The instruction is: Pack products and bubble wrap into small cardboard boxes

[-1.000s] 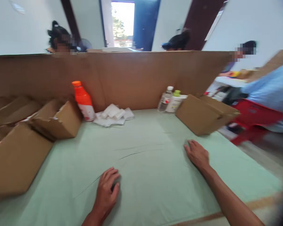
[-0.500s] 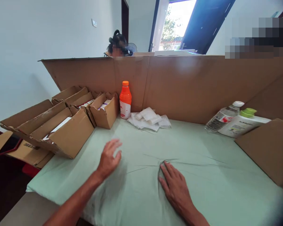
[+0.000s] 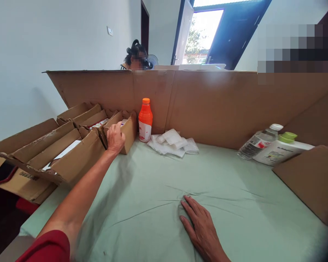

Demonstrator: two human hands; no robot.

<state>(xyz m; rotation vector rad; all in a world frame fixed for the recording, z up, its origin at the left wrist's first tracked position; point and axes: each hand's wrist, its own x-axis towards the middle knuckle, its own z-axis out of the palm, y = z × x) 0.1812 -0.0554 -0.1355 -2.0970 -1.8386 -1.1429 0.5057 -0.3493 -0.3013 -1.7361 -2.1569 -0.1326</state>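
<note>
My left hand [image 3: 116,139] is at the front of a small cardboard box [image 3: 130,134], its fingers reaching over the edge and mostly hidden inside. Whether they hold anything I cannot make out. A bit of a white item with a purple mark [image 3: 123,122] shows in that box beyond the fingers. My right hand [image 3: 201,225] lies flat on the pale green cloth [image 3: 153,189], fingers stretched out and nothing in them. Just right of the small box stands an orange bottle [image 3: 145,118] with a white label.
Larger divided cardboard boxes [image 3: 79,156] fill the left side. White plastic packets [image 3: 172,140] lie by the back cardboard wall [image 3: 207,109]. A clear water bottle [image 3: 255,142] and white bottle [image 3: 278,151] lean at right, near a cardboard flap [image 3: 311,178]. Someone [image 3: 136,54] sits beyond.
My left hand has moved forward and left from above the cloth to the small cardboard box. My right hand stays flat on the cloth. The view has tilted slightly.
</note>
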